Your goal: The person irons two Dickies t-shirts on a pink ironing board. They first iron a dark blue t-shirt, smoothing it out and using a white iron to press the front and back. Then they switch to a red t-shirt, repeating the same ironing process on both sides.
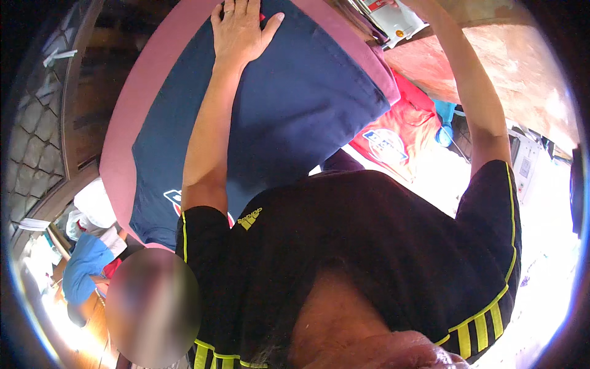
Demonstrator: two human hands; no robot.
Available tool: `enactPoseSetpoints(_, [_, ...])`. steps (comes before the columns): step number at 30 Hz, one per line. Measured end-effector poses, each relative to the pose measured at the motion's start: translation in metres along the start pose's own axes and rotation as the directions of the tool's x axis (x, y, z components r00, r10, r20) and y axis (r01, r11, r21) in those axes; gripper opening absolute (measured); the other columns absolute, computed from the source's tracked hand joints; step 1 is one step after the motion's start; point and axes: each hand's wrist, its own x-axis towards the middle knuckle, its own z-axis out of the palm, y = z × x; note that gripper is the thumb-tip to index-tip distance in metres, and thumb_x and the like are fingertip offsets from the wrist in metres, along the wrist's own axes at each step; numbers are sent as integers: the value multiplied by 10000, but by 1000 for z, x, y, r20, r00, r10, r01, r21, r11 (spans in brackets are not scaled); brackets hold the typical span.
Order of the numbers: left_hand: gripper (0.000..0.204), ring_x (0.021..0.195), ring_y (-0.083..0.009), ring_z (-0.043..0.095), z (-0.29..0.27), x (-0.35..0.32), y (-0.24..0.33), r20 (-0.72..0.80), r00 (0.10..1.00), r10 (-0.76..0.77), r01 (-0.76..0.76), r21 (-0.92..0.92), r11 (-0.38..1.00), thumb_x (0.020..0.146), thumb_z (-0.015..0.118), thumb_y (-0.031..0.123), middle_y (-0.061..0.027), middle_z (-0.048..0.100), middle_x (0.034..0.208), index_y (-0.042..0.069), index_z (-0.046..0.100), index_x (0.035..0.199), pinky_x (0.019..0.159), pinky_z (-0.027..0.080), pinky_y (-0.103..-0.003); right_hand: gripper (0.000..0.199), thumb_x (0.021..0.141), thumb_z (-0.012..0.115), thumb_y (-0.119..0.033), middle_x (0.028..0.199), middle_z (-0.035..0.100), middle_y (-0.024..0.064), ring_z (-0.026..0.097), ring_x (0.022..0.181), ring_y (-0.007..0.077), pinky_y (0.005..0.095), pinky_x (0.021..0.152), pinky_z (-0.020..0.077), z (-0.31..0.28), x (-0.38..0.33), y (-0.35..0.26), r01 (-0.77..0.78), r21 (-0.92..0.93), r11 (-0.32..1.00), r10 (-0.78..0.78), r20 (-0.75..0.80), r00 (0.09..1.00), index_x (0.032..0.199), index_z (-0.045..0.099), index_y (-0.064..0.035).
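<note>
Shirt point(295, 92), navy, under splayed left hand point(238, 35), right hand point(414, 3) mostly cropped, grip unclear

So it's a broad, dusty-pink cloth-covered worktop point(120, 129) with a curved left edge. Pretty much filling it is a dark navy fabric garment point(295, 104), spread mostly flat with a few soft creases, leaving pink strips showing along the left and far right edges.

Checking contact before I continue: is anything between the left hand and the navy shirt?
Nothing visible: the left hand lies on the navy shirt. A small red patch shows beside it; whether that runs underneath is hidden.
</note>
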Motion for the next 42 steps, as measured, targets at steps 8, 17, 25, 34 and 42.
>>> enactPoseSetpoints(8, [691,1465,-342,274,15,7,-2,-98,995,35,-37,-19,999,965,478,477,-146,319,1585,31,389,1486,1175,206,-532,339,969,617,-304,800,631,130,591,726,199,364,668,482,-40,-71,-44,9,62,998,-9,-5,1000,1115,647,1])
enactPoseSetpoints(17, [658,1459,-323,290,23,14,-18,-108,992,60,-60,8,998,975,465,465,-120,324,1591,57,405,1487,1149,237,-550,302,927,690,-265,682,615,202,637,600,331,424,546,472,-5,-229,-141,62,139,988,-84,156,984,1004,593,11])
enactPoseSetpoints(25, [507,1402,-284,382,13,21,-55,-105,967,232,-242,-92,966,1003,445,382,-37,440,1531,148,483,1451,1089,303,-528,262,924,678,-217,769,643,229,668,711,413,464,615,519,39,-225,-156,87,13,996,-87,8,996,1047,581,-7])
enactPoseSetpoints(34, [480,1366,-324,429,25,26,-89,-288,958,17,-182,-560,808,940,469,159,-165,464,1485,64,499,1409,1116,304,-508,335,957,607,-263,930,673,271,661,862,419,487,747,513,65,-60,-149,271,12,963,-261,-223,939,1133,613,22])
enactPoseSetpoints(42, [738,1443,-425,279,-1,-83,-41,-198,957,-213,233,85,969,958,432,627,-168,322,1571,128,394,1501,1099,248,-635,554,974,511,-416,971,658,359,644,973,497,512,883,508,87,78,-149,147,-129,981,-159,-93,983,1068,638,116])
